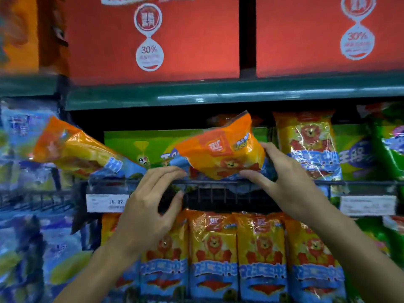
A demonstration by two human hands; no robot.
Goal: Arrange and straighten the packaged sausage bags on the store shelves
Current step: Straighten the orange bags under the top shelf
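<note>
An orange and yellow sausage bag [225, 149] with a lion picture leans tilted on the middle shelf behind the wire rail [218, 182]. My right hand [284, 171] holds its right side, thumb under its lower edge and fingers behind it. My left hand [150, 204] reaches to the rail with straight fingers, fingertips near the bag's lower left corner. A second orange bag [74, 147] lies slanted at the left. Another lion bag [310, 145] stands upright at the right.
Below the rail a row of several lion bags [238, 254] stands upright. Green boxes [140, 147] sit behind the bags. Red cartons [153, 38] fill the top shelf above a green shelf edge [218, 92]. Blue bags [21, 193] crowd the left. Price tags [105, 202] hang on the rail.
</note>
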